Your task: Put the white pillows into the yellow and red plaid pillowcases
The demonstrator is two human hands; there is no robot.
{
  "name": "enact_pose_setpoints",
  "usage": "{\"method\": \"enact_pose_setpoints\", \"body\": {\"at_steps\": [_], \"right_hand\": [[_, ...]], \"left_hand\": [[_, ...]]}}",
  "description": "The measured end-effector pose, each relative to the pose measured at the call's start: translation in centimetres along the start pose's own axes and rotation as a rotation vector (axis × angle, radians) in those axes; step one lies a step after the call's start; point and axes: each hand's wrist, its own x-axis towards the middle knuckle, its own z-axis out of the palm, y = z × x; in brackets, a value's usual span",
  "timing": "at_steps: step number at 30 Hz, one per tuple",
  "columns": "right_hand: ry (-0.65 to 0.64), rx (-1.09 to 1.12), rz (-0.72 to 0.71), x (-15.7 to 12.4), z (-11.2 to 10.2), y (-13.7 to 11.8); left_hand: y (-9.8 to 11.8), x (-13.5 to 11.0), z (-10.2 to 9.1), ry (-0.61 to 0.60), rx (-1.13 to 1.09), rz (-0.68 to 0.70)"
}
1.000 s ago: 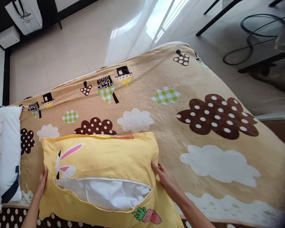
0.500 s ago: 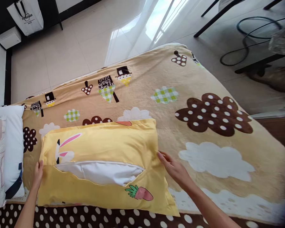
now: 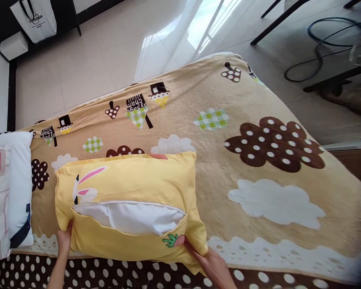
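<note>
A yellow pillowcase (image 3: 132, 176) with a rabbit and carrot print lies on the blanket-covered bed. Through its long open slit a white pillow (image 3: 129, 216) shows inside. My left hand (image 3: 64, 239) grips the lower left side of the pillowcase, thumb on top. At the lower right corner, my right hand (image 3: 210, 261) pinches the fabric beside the printed carrot, its fingers partly hidden by the cloth. The pillowcase bunches up around this corner.
A beige patterned blanket (image 3: 198, 160) covers the bed. White and patterned pillows (image 3: 19, 192) lie at the left. Beyond the bed are a tiled floor (image 3: 108, 44), a white bag (image 3: 37, 20), a white box (image 3: 14, 46) and a coiled cable (image 3: 319, 60).
Both hands have moved down toward the near edge of the pillowcase, the right one also slightly left. The lower right corner, spread flat before, is now gathered and folded in.
</note>
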Motion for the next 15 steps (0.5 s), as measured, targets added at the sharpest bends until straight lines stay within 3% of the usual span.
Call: {"method": "enact_pose_setpoints", "body": {"at_steps": [3, 5, 8, 10, 11, 12, 13, 15], "right_hand": [[-0.081, -0.008, 0.005, 0.4, -1.6, 2.4], [-0.07, -0.068, -0.029, 0.2, -2.4, 3.4], [0.219, -0.196, -0.185, -0.9, -3.1, 2.1], [0.414, -0.218, -0.423, -2.4, -3.4, -0.9], [0.443, -0.209, -0.582, -3.1, -3.3, -2.9], [0.419, -0.196, -0.749, -3.8, -3.2, -5.1], [0.36, -0.192, -0.894, -4.4, -2.9, -7.4], [0.213, -0.222, -1.025, -4.6, -2.1, -11.8]], "left_hand": [[-0.9, 0.5, -2.2, 0.034, 0.106, 0.005], [-1.5, 0.5, -3.5, 0.031, 0.239, 0.019], [-1.4, -0.4, -4.3, 0.235, 0.44, 0.2], [-0.4, -2.2, -3.9, 0.438, 0.492, 0.499], [0.5, -3.5, -3.3, 0.487, 0.489, 0.697], [1.5, -4.9, -2.3, 0.461, 0.48, 0.909], [2.6, -6.5, -1.1, 0.362, 0.483, 1.112], [5.1, -9.6, 2.2, 0.072, 0.542, 1.401]]}}
